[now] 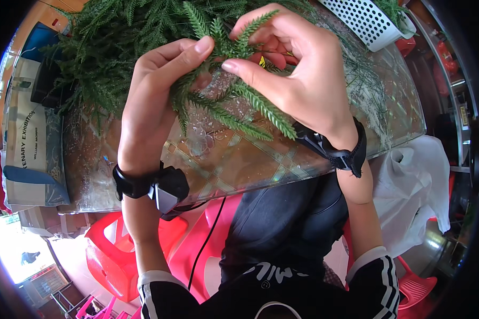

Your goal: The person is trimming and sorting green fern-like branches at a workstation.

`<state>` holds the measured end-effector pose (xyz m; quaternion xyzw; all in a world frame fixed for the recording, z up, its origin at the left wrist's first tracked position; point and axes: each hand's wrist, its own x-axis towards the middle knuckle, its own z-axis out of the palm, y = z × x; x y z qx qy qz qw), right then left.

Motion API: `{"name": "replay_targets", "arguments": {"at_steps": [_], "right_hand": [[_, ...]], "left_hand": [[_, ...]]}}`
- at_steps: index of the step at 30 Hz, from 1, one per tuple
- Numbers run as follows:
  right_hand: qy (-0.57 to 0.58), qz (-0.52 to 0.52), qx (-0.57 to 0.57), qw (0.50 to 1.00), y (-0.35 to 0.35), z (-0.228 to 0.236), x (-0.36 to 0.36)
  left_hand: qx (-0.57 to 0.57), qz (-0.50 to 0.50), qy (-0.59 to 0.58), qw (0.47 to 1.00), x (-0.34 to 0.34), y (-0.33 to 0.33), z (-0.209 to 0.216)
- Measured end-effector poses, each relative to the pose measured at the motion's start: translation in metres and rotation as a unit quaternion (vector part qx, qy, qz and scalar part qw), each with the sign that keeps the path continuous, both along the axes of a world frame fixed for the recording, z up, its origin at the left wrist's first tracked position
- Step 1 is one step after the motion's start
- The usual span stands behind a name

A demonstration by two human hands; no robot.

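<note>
Above the table, a green artificial pine sprig (226, 45) with several needle-covered branches fans out between my hands. My left hand (162, 80) pinches its middle between thumb and fingers. Around the sprig's right side curves my right hand (314, 69); its thumb and index finger stand apart, close to the upper branches. Lower branches (245, 119) hang down toward me. Partly behind my right hand's fingers are red petal-like pieces (275, 53) with a small yellow and black bit beside them; what they belong to is hidden.
A large heap of green sprigs (112, 48) covers the table's far left. White flecks and loose needles lie on the clear-covered tabletop (239, 159). A white perforated basket (364, 24) stands far right, a printed bag (34, 138) at left. Red plastic chairs (112, 255) stand below.
</note>
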<state>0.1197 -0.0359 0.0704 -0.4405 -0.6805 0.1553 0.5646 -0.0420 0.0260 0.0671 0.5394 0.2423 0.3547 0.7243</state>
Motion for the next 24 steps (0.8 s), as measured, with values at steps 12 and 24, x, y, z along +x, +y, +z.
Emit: {"name": "replay_targets", "arguments": {"at_steps": [12, 24], "right_hand": [[0.029, -0.004, -0.086, 0.996, 0.005, -0.012, 0.008], [-0.161, -0.040, -0.031, 0.986, 0.013, -0.017, 0.015]], "left_hand": [[0.160, 0.138, 0.135, 0.968, 0.015, -0.015, 0.000], [0.333, 0.208, 0.188, 0.900, 0.019, -0.010, -0.017]]}}
